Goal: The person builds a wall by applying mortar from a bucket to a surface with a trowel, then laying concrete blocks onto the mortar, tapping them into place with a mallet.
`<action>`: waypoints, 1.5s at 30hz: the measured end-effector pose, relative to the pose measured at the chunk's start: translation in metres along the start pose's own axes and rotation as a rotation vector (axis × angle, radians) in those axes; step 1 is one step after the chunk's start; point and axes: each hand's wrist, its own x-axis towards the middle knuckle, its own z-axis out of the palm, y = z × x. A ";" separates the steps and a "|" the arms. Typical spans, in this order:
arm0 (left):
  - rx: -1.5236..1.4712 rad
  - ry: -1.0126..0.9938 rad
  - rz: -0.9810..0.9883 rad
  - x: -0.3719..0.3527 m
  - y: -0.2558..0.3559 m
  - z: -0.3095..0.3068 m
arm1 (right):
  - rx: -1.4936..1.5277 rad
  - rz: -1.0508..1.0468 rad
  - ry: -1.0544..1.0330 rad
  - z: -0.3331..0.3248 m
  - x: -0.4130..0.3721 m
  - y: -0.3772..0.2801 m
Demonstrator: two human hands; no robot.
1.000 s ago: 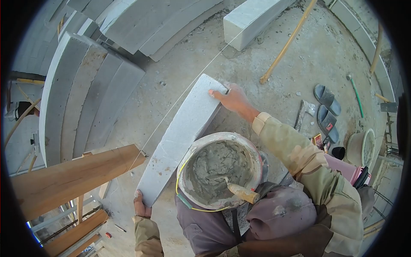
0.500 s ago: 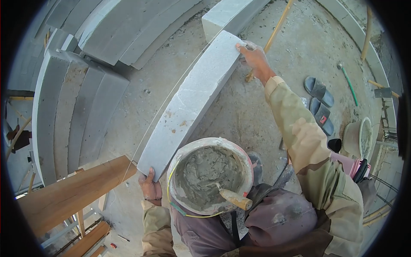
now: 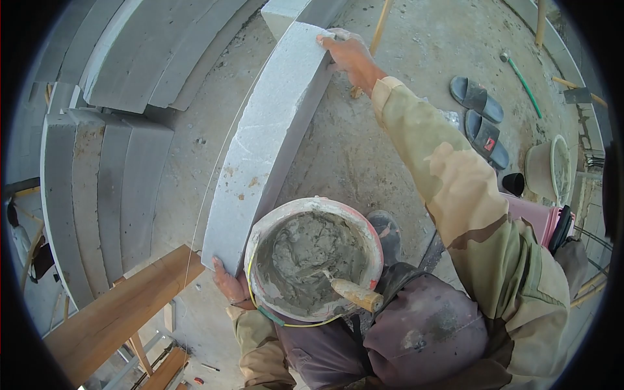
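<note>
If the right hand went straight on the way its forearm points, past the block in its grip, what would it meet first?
Probably the other pale block, just beyond the upper end of the held block. Whether the right hand would pass above it is unclear.

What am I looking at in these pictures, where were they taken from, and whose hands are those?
There is no robot here: one person works with bare hands, and a camera on their head looks forward and down. All three pictures come from it; the last is the current one.

The right hand grips the far end of a long pale block, and the left hand holds its near end. By the person's legs is a bucket of wet grey mortar, with a wooden-handled tool stuck in it. On the dusty floor are two dark sandals and a green-handled tool. More blocks stand at left.
</note>
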 end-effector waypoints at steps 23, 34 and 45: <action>-0.119 -0.006 0.155 0.040 0.011 -0.007 | 0.082 0.084 -0.162 0.005 -0.010 0.015; -0.115 -0.014 0.198 0.042 0.006 -0.007 | 0.141 0.040 -0.147 0.004 -0.008 0.023; -0.153 0.058 0.195 0.033 0.003 0.001 | 0.139 0.090 -0.134 0.026 0.018 0.017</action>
